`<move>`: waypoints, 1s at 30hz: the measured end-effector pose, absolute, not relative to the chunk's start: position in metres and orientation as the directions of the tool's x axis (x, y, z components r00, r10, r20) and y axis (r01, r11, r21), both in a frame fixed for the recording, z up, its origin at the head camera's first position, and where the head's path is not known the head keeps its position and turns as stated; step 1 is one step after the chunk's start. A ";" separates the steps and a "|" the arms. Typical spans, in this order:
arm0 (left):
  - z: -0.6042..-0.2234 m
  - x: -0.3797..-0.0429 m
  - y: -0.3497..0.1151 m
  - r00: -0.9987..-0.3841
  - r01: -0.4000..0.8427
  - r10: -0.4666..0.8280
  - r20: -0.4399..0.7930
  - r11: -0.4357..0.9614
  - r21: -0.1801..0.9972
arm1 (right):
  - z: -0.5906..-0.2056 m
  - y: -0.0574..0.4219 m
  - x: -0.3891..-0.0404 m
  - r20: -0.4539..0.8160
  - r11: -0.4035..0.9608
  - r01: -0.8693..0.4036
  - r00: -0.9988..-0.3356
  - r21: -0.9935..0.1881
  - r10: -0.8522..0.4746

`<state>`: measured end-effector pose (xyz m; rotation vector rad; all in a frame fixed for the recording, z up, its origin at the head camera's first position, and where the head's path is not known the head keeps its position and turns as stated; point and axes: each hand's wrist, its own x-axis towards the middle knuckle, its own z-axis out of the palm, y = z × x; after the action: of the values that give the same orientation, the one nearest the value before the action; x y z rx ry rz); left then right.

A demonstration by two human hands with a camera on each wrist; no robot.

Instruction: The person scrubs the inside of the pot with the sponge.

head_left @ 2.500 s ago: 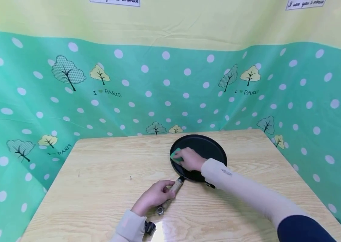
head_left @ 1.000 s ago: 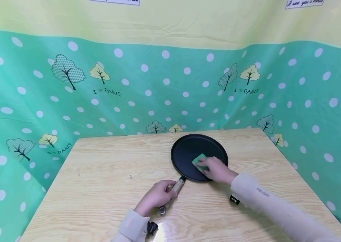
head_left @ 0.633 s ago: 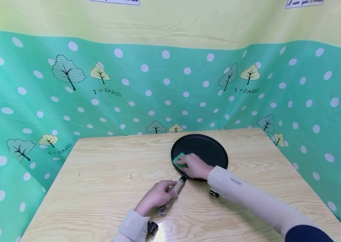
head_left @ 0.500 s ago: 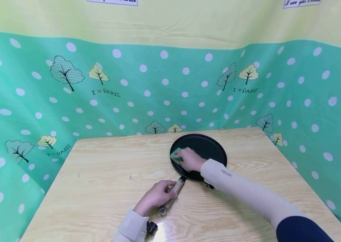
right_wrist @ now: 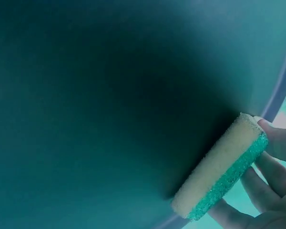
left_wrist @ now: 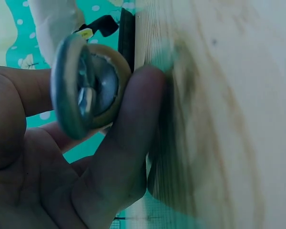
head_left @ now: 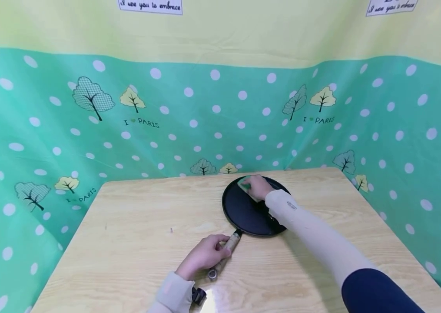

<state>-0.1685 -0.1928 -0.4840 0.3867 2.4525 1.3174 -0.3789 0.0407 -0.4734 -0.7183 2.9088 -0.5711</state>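
Observation:
A round black frying pan (head_left: 243, 215) lies toward the back of the wooden table, its handle (head_left: 233, 241) slanting to the front left. My left hand (head_left: 207, 253) grips that handle between thumb and fingers. In the left wrist view the metal hanging ring (left_wrist: 69, 90) at the handle's end shows close up. At the pan's far side my right hand (head_left: 260, 187) holds a sponge (right_wrist: 221, 167), cream on one layer and green on the other. The cream layer faces the pan's inner surface, near the rim. My right forearm covers the pan's right side in the head view.
The light wooden table (head_left: 138, 234) reaches forward to a green and yellow fabric backdrop (head_left: 189, 113) with dots and trees, which also hangs along both sides. Dark wrist straps with small devices sit at the wrists, one (head_left: 198, 296) showing by the left sleeve.
My right hand has carried the sponge across the pan, from the left edge to the right, back left, and now up to the far rim. My left hand stays on the handle.

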 end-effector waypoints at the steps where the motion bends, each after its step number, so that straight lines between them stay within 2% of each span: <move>1: -0.485 -0.168 -0.192 -0.910 0.083 0.384 -0.156 0.537 0.840 | -0.475 0.047 -0.380 -0.001 0.820 -0.426 -0.887 -0.382 -0.462; 7: -0.484 -0.168 -0.188 -0.916 0.082 0.370 -0.156 0.553 0.829 | -0.478 0.089 -0.379 0.000 0.821 -0.415 -0.892 -0.391 -0.451; 13: -0.484 -0.168 -0.188 -0.914 0.072 0.370 -0.166 0.551 0.832 | -0.471 0.115 -0.348 -0.036 0.826 -0.390 -0.897 -0.406 -0.441; 21: -0.486 -0.169 -0.190 -0.917 0.074 0.365 -0.160 0.550 0.832 | -0.470 0.109 -0.297 -0.011 0.809 -0.419 -0.886 -0.414 -0.464; 30: -0.485 -0.170 -0.190 -0.916 0.058 0.362 -0.173 0.545 0.836 | -0.467 0.084 -0.256 0.066 0.727 -0.522 -0.829 -0.446 -0.555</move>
<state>-0.1697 -0.1897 -0.4846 0.3464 2.4596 1.3135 -0.2555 0.0840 -0.4673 -0.8908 2.8522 -0.7038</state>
